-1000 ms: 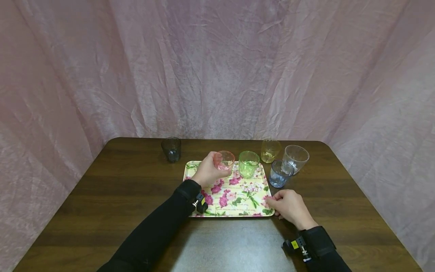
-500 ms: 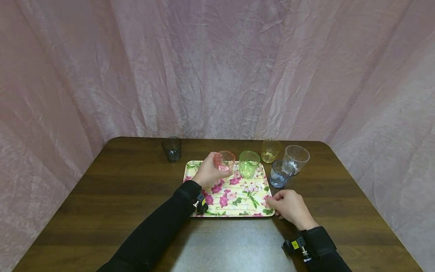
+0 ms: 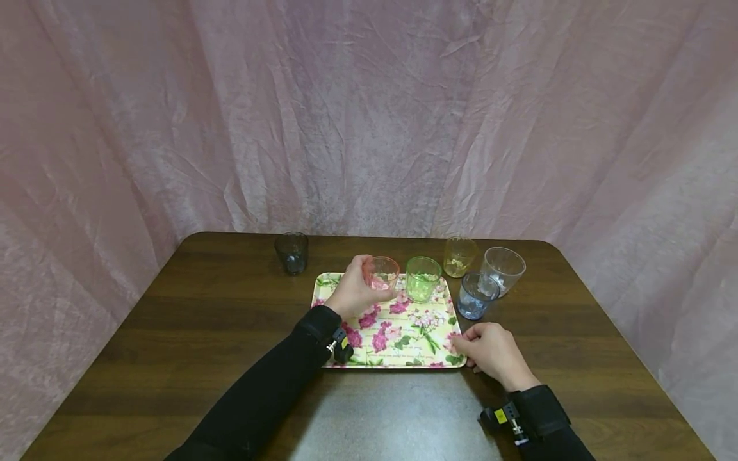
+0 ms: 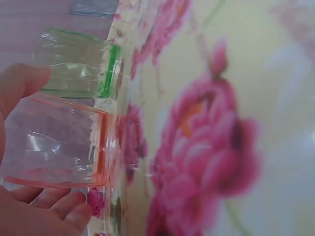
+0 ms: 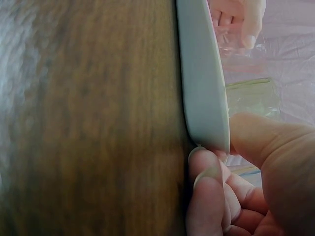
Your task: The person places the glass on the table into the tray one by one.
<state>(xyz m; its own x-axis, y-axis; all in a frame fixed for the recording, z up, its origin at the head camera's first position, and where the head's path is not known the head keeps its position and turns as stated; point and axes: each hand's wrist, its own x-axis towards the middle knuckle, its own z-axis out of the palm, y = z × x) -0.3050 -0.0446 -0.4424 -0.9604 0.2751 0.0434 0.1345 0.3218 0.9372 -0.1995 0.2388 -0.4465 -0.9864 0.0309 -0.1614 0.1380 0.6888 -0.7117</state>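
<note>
A floral tray [image 3: 403, 346] lies on the table. My left hand [image 3: 356, 289] is around a pink-rimmed glass [image 3: 385, 276] standing upright on its far part. In the left wrist view, the thumb and fingers [image 4: 74, 211] look spread slightly away from that glass. Right beside it on the tray stands a green glass [image 3: 423, 282]. My right hand [image 3: 492, 352] pinches the tray's near right corner, thumb over the rim and fingertips [image 5: 204, 162] at its underside.
Off the tray to the right stand a blue glass [image 3: 474, 301], a larger clear glass [image 3: 507, 259] and a yellow glass [image 3: 459, 256]. A dark grey glass [image 3: 291, 254] stands at the back left of the brown table [image 3: 230, 320]. A pink curtain [image 3: 369, 128] hangs behind.
My left fingers and thumb have spread a little around the pink glass. The right hand and the tray stay where they were.
</note>
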